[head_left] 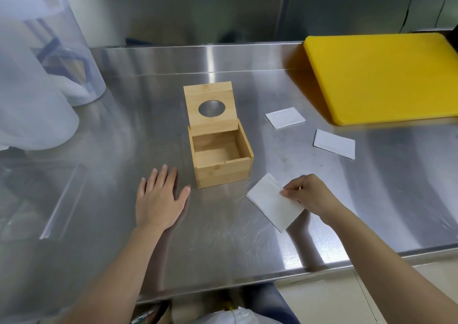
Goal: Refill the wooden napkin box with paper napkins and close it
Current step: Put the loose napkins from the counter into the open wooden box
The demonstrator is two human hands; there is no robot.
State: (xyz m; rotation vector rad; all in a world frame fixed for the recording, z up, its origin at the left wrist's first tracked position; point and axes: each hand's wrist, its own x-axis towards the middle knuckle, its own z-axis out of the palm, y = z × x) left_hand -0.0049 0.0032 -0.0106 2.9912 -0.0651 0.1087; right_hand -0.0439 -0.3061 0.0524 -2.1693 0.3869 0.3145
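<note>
Pinching a folded napkin at lower right of centre, the right hand grips it while the left hand lies flat, fingers spread, beside the empty wooden box mid-frame, its lid upright

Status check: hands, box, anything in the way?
Left hand flat, empty. Right hand pinching napkin. Wooden box open, empty. Path clear.
</note>
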